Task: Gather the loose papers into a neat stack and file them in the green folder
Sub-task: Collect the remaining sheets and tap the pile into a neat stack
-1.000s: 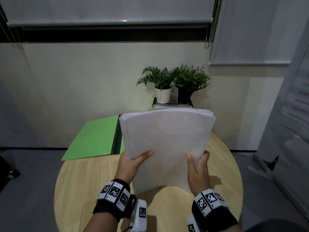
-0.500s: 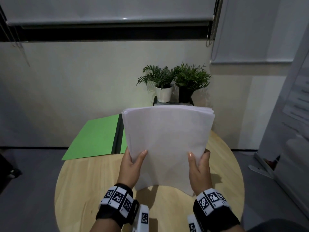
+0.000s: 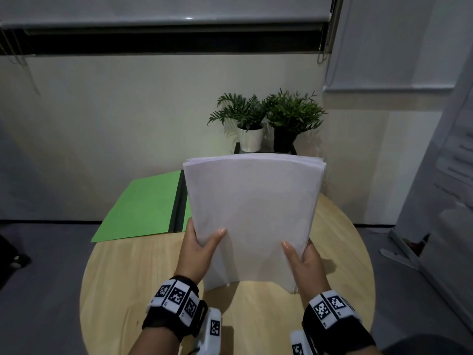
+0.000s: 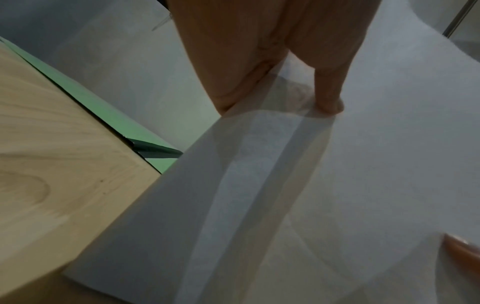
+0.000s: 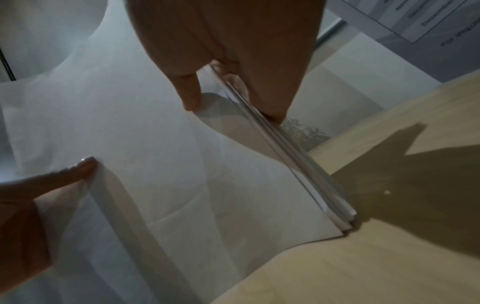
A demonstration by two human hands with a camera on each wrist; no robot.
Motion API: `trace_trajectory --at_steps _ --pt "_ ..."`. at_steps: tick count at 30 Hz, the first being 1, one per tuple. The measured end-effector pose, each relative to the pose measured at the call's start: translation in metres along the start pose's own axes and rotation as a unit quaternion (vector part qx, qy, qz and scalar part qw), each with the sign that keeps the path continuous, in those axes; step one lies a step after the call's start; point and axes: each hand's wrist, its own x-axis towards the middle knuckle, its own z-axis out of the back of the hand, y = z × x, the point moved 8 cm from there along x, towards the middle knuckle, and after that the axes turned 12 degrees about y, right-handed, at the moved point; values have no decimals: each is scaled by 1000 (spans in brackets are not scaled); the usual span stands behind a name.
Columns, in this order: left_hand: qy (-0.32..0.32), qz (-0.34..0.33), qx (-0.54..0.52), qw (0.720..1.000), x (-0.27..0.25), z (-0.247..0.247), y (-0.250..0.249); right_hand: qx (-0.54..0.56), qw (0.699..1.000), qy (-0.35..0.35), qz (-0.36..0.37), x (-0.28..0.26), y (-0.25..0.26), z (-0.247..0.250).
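on the round wooden tabletop, beside the open green folder, my left hand and right hand each grip the upright paper stack low on its side edges; it feels light, floppy, slippery.

Dim room, wide-angle bending at edges, wrist views softly blurred.

White paper stack, upright on its lower edge on the desk, bowed, gripped at both sides between my fingers. Green folder lies open flat behind it, dark spine showing.
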Motion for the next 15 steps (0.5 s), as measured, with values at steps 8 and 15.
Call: trace_trajectory --at_steps 8,15 --pt "13 17 43 999 14 -2 -7 -55 998 -2 14 6 16 -8" --pt "142 182 240 943 58 9 40 -136 977 81 -139 31 -42 -14"
